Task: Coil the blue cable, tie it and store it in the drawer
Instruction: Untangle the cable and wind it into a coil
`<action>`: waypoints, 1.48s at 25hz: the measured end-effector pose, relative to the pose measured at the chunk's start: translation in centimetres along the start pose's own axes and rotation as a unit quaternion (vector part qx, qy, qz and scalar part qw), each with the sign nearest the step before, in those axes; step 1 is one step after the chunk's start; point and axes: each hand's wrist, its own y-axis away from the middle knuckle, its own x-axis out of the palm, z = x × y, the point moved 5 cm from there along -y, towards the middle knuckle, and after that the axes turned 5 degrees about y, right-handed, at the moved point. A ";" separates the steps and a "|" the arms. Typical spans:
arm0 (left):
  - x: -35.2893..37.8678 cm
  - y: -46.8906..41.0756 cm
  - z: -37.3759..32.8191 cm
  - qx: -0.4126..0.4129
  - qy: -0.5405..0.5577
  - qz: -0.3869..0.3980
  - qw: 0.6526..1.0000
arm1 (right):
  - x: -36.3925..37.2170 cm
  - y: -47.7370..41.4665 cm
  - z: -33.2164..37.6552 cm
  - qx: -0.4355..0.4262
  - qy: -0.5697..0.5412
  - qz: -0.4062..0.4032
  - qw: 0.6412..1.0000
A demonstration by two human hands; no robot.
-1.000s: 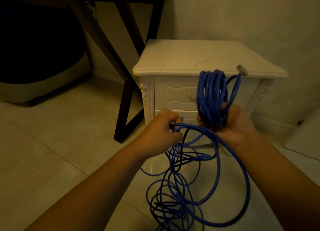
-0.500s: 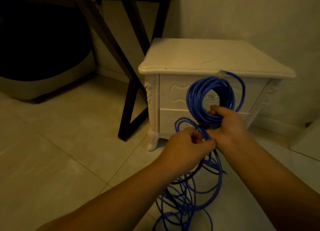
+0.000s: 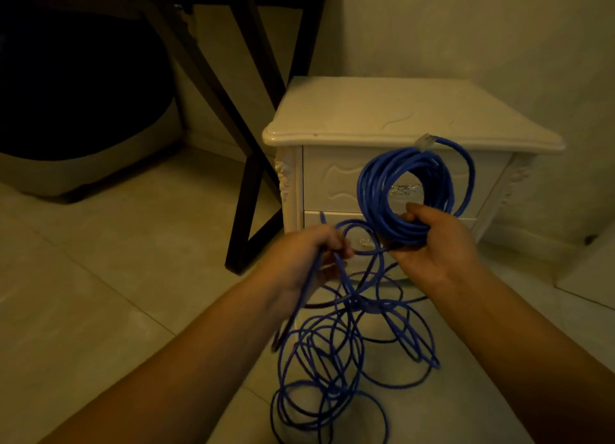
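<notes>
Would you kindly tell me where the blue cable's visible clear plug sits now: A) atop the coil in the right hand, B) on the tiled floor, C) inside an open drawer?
A: the clear plastic plug juts from the top of the coiled blue cable that the right hand grips.

A cream nightstand [image 3: 366, 110] stands on pale floor tiles [image 3: 100, 260] against the wall [image 3: 466, 27], dark table legs [image 3: 254, 170] beside it.
</notes>
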 end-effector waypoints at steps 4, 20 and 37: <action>-2.9 -0.4 -2.3 -0.045 0.203 0.041 0.977 | -1.5 -0.4 0.5 -0.024 0.138 -0.015 0.990; -0.4 0.3 -3.7 0.200 -0.355 0.099 0.908 | 1.8 1.9 0.3 -0.218 0.637 0.082 0.735; -2.2 -0.2 -5.3 0.332 -0.416 -0.015 0.846 | 1.3 1.5 1.3 -0.080 0.584 0.151 0.793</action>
